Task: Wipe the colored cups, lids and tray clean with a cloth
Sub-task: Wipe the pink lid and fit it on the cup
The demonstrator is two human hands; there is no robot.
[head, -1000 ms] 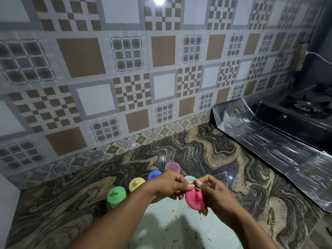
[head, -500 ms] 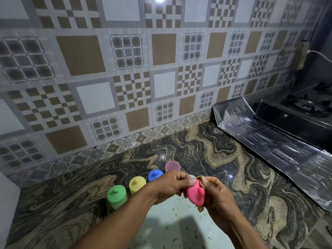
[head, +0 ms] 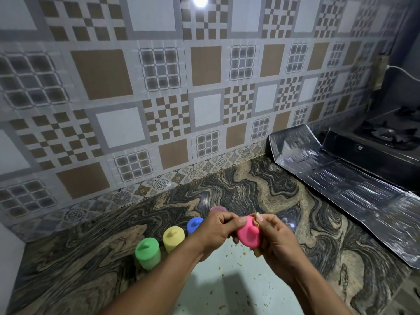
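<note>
A pink lid is held above the pale green tray. My left hand pinches its left edge. My right hand grips the lid's right side together with a brownish cloth, of which only small bits show at my fingertips and below the lid. On the counter left of the tray stand a green lidded cup, a yellow one, a blue one and a pinkish-purple one, partly hidden behind my left hand. Small crumbs dot the tray.
The marbled stone counter runs back to a tiled wall. Foil sheeting covers the counter at the right, beside a black gas stove. The counter's edge drops off at the far left.
Both hands have lifted the pink lid slightly and turned it; my right fingers with the cloth have shifted up along its rim. The cups have not moved.
</note>
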